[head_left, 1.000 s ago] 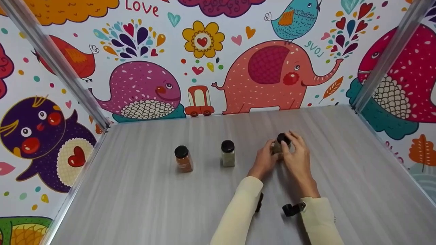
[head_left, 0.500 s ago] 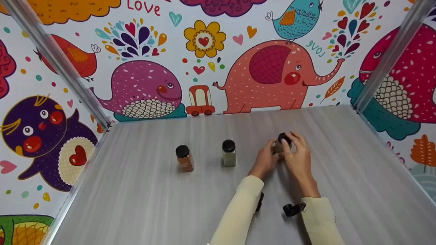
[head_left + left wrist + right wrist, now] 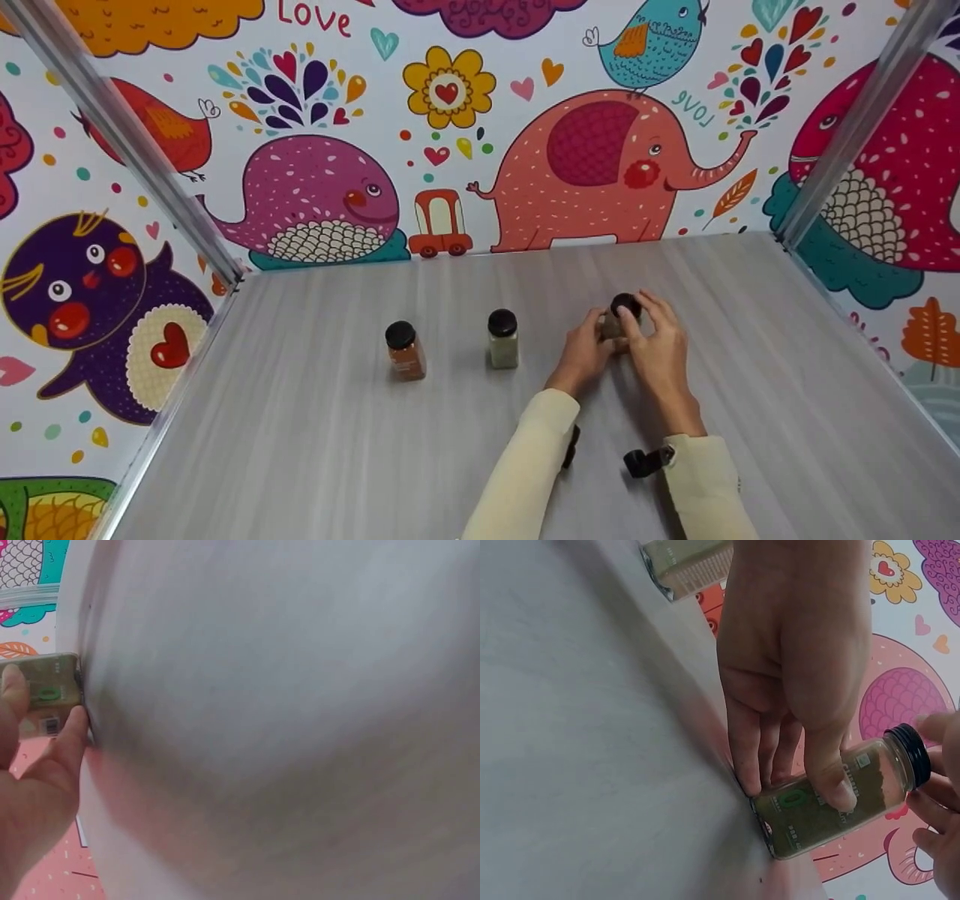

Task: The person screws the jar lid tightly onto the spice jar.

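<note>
A glass spice jar (image 3: 832, 802) with brownish-green powder and a green mark on its label stands on the table, towards the right in the head view. My left hand (image 3: 583, 352) holds its body low down, thumb on one side and fingers on the other. At the top, my right hand (image 3: 660, 352) pinches the black lid (image 3: 910, 754) between thumb and fingers. The lid sits on the jar's neck. In the left wrist view, the left hand (image 3: 45, 795) and the jar's lower part (image 3: 52, 682) show at the left edge; the lid is out of that view.
To the left stands a black-lidded jar of pale green powder (image 3: 503, 341), upright. Farther left is a similar jar with reddish-brown contents (image 3: 406, 356). A patterned wall (image 3: 450, 165) rises behind the grey table (image 3: 315, 450), with metal posts (image 3: 135, 150) at its corners.
</note>
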`<act>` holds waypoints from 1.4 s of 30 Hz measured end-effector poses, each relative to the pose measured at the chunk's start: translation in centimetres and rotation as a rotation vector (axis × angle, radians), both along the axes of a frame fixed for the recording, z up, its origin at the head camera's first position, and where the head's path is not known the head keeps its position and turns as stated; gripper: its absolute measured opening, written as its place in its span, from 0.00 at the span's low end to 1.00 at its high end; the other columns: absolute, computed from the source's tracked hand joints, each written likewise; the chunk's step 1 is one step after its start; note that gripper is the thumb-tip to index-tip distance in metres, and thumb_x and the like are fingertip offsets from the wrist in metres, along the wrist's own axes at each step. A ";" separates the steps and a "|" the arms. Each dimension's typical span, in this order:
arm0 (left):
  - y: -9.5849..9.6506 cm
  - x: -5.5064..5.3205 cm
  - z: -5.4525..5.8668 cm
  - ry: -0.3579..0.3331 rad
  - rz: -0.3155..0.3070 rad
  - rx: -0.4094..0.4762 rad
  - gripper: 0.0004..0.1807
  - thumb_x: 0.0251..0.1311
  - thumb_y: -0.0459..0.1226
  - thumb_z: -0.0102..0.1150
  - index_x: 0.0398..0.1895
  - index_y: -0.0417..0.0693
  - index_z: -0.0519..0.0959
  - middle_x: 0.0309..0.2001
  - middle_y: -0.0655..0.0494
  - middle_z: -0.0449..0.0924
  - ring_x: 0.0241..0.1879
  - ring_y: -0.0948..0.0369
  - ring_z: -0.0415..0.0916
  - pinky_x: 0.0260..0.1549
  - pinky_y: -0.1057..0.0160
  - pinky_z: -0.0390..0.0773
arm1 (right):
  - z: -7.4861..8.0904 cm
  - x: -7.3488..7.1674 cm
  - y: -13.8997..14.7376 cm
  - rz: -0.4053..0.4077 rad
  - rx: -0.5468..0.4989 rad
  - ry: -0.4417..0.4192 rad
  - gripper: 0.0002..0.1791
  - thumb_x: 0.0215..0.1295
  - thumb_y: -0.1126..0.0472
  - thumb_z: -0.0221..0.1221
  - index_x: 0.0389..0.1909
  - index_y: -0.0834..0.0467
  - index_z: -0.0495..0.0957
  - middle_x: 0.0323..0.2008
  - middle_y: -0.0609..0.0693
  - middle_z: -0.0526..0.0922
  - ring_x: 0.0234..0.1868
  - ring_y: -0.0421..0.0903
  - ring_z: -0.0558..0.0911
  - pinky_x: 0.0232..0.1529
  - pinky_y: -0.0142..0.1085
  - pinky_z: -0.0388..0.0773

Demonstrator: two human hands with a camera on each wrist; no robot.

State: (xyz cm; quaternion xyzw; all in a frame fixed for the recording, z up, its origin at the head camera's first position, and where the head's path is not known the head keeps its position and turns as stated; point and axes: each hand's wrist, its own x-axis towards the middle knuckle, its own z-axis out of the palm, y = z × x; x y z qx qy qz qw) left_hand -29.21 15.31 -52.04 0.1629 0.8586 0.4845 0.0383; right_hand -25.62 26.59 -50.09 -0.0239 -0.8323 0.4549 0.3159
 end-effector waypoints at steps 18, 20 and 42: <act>0.1 0.0 0.1 -0.044 0.018 0.017 0.23 0.67 0.43 0.62 0.64 0.57 0.72 0.59 0.49 0.83 0.60 0.58 0.80 0.59 0.58 0.78 | 0.2 0.1 0.1 0.005 0.017 -0.006 0.22 0.70 0.59 0.62 0.61 0.66 0.78 0.62 0.64 0.78 0.65 0.60 0.76 0.64 0.55 0.72; 0.1 0.0 0.1 -0.040 0.019 0.011 0.23 0.67 0.43 0.62 0.64 0.57 0.71 0.59 0.49 0.83 0.60 0.58 0.79 0.59 0.58 0.78 | 0.2 0.1 0.1 0.010 0.004 -0.020 0.24 0.72 0.58 0.60 0.63 0.65 0.76 0.64 0.64 0.76 0.67 0.60 0.74 0.66 0.56 0.70; 0.0 0.2 0.1 0.024 0.006 -0.002 0.23 0.69 0.36 0.60 0.65 0.51 0.71 0.57 0.48 0.84 0.57 0.58 0.81 0.57 0.60 0.79 | -0.3 -0.1 0.0 0.035 0.051 -0.004 0.21 0.73 0.63 0.58 0.62 0.68 0.75 0.62 0.67 0.76 0.65 0.63 0.74 0.65 0.57 0.70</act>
